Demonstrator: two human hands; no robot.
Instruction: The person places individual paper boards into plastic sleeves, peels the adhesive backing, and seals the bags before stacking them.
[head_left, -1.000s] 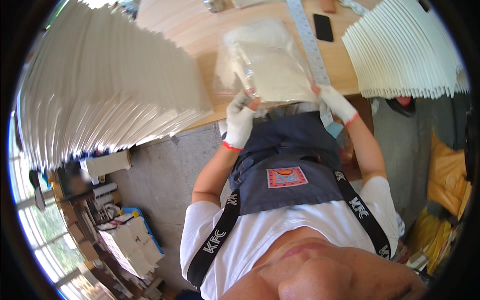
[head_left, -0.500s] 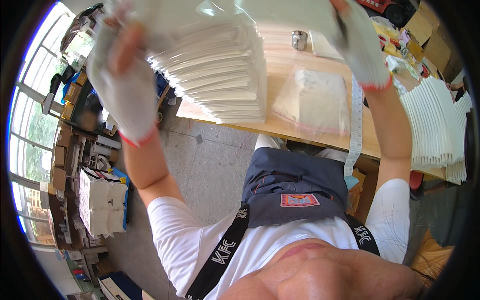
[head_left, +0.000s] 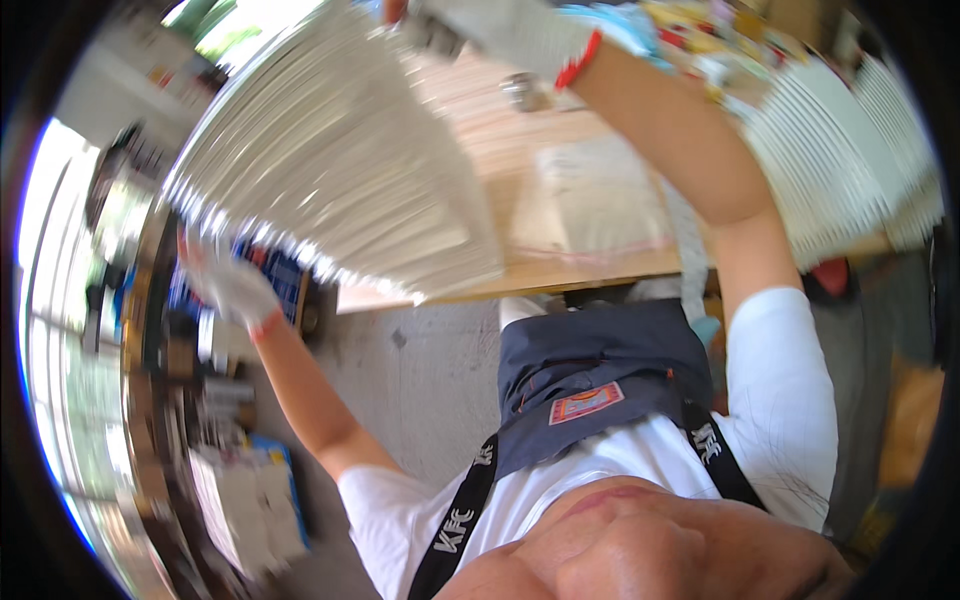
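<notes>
Both gloved hands reach out over a tall fanned stack of white sheets on the wooden table. The left hand sits at its lower-left edge, the right hand at its top; blur hides both hands' fingers, so their grip cannot be told

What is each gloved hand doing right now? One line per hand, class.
Left hand: at the lower left edge of the big white stack; grip too blurred to tell.
Right hand: on the stack's top edge; grip cannot be told.
</notes>
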